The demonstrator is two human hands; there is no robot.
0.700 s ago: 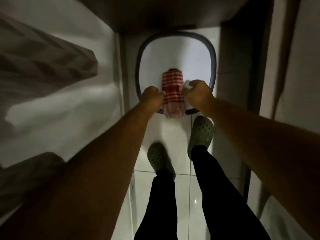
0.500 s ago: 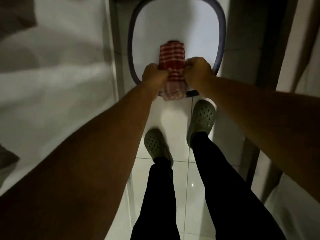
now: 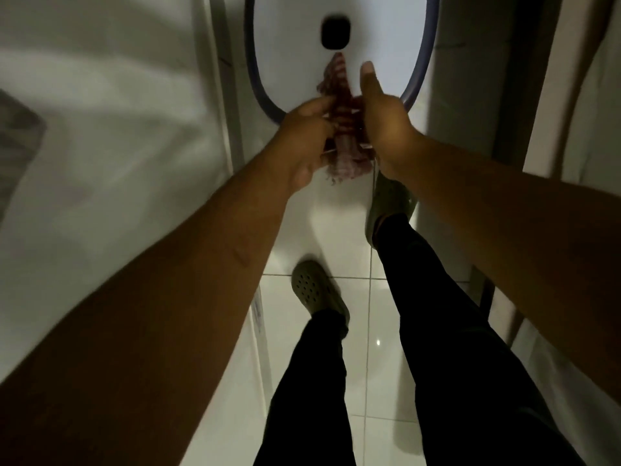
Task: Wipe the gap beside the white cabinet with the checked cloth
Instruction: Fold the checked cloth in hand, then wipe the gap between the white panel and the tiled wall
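The red-and-white checked cloth (image 3: pixel 342 129) is gripped between the left hand (image 3: pixel 305 142) and the right hand (image 3: pixel 386 122), bunched and twisted, with the right thumb extended. Beyond the hands a white basin (image 3: pixel 386 45) with a blue rim is seen; below them, green clogs (image 3: pixel 316 290) on floor tiles (image 3: pixel 336 210).

Two hands, the left hand (image 3: pixel 304 142) and right hand (image 3: pixel 386 126), flank one checked cloth (image 3: pixel 342 129); beyond them lies one white basin (image 3: pixel 396 38), and below them stand two green clogs, (image 3: pixel 314 287) and (image 3: pixel 389 203).
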